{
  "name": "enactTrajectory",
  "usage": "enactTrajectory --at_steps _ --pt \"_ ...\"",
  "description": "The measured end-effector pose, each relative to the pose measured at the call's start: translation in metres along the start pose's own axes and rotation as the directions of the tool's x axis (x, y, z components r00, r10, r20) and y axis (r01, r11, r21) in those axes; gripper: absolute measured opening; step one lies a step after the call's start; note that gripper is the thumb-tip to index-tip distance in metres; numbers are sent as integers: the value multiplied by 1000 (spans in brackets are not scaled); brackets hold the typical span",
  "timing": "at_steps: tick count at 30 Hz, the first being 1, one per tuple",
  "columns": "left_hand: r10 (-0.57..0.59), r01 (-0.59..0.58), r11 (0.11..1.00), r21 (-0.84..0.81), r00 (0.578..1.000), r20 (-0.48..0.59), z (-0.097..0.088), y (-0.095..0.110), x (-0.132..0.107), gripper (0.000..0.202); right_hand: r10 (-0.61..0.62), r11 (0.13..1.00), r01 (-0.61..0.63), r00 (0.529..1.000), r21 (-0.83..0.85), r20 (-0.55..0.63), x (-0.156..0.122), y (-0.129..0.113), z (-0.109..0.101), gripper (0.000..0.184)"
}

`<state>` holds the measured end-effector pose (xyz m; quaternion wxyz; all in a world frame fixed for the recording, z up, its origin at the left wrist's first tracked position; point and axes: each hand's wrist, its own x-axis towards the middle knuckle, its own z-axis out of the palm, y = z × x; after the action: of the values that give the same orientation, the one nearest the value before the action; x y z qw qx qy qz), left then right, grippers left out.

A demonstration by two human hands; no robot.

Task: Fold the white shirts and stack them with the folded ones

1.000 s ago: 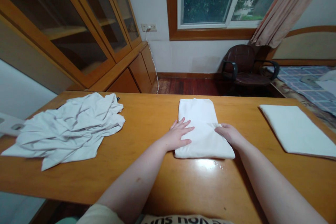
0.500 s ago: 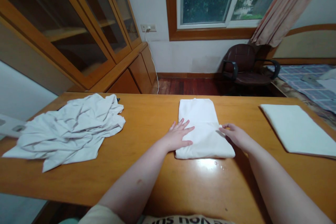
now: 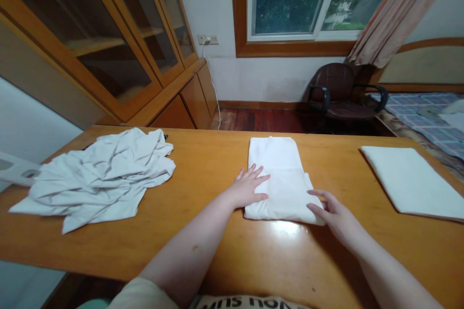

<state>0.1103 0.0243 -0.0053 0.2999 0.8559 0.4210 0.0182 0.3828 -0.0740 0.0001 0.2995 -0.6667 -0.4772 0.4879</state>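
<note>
A folded white cloth (image 3: 279,188) lies flat on a wooden desk (image 3: 213,164), straight in front of the person. The left hand (image 3: 251,189) rests on its left side, palm down with fingers spread wide. The right hand (image 3: 328,207) is at the lower right edge, thumb and forefinger parted; whether their tips press the fabric or hover just above it is hard to tell. A rumpled pale cloth (image 3: 105,178) lies to the left, and a flat, neatly folded white cloth (image 3: 413,181) to the right.

To square this edge well, the left palm would best stay firm but light, while the right fingers tuck in the small bit sticking out midway along the right side and stroke outward, without dragging the layers.

Compared with half a second ago, the right hand has slid from that bit toward the near corner, leaving it more exposed. The left hand keeps its place.
</note>
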Motion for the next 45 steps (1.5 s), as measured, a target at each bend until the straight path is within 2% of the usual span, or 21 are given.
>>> enactTrajectory --at_steps 5,10,13,15,17,19,21,23,25,29,33,36,38,41,43,45 --pt "-43 43 999 -24 999 -12 0 4 0 67 -39 968 7 992 -249 -124 1 15 10 32" --pt "-32 32 999 -9 999 -6 1 2 1 72 -52 902 24 997 -432 -54 6 7 1 18" --pt "-27 27 1000 -13 1000 -10 2 2 1 72 -70 808 38 997 -588 -33 10 -9 -11 19" --pt "-24 24 1000 -10 1000 -12 2 2 1 73 -210 731 98 974 -675 -87 13 -25 -14 27" --pt "-25 25 1000 2 1000 -12 2 2 2 73 -397 671 229 915 -706 -80 17 -40 -9 39" --pt "-26 26 1000 12 1000 -13 3 2 2 73 -505 612 393 862 -686 43 24 -49 4 48" --pt "-25 26 1000 18 1000 -12 3 2 1 73 -515 551 481 839 -682 176 35 -48 19 53" --pt "-24 24 1000 20 1000 -12 3 2 1 73 -477 501 466 852 -729 216 47 -39 32 58" --pt "-27 28 999 21 1000 -11 3 2 0 73 -446 474 399 877 -785 177 58 -27 39 60" --pt "-28 28 1000 2 1000 -8 3 2 0 73 -408 467 277 910 -840 74 67 -12 39 66" --pt "-24 19 998 -59 997 -78 -4 7 -4 63 -390 435 252 918 -864 71 68 -11 38 70" --pt "-147 119 985 -121 957 -251 -18 17 -16 49 -382 414 228 922 -881 60 68 -12 40 70" --pt "-275 234 958 -167 914 -299 -27 24 -30 43 -374 401 218 925 -890 58 68 -13 41 70" --pt "-390 340 904 -259 904 -175 -27 32 -53 42 -364 391 209 930 -896 59 67 -15 41 69" --pt "-378 316 880 -355 918 -120 -16 34 -65 47 -360 391 208 931 -897 59 66 -15 41 69" --pt "-358 266 855 -445 923 -138 -1 35 -71 54 -359 394 211 931 -895 61 66 -15 41 69"
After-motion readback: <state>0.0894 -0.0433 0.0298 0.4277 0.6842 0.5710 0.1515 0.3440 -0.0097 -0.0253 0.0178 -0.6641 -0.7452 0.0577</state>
